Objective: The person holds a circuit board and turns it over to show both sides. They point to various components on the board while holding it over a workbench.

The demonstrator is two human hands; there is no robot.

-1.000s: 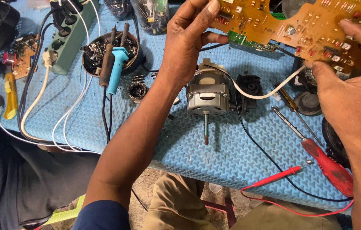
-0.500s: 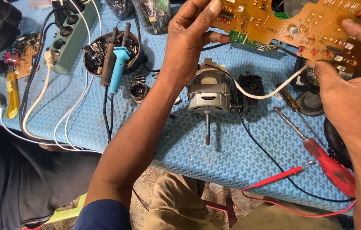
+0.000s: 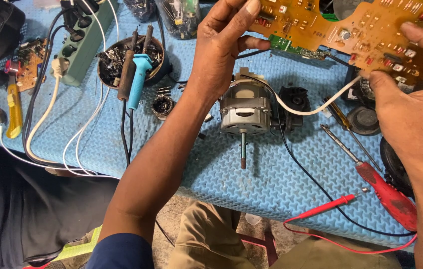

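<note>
Circuit board (image 3: 366,30) is up over the counter's (image 3: 211,164) far right corner, above the motor (image 3: 245,110). Looks thin, light and stiff but fragile, parts studded all over, so hold by the edges only. Left hand (image 3: 221,50) pinches the left edge, thumb to fingers. Right hand (image 3: 416,104) clamps the right side, thumb on top, fingers beneath. Both grips nearly closed on the board, no other contact.

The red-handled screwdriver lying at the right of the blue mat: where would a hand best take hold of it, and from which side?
Probably by the red handle: it is the thick end of the screwdriver and lies nearest the mat's front edge, with the thin shaft pointing away towards the motor. Coming from above at the near right looks best; the red probe and its wire lie close on the left.
</note>
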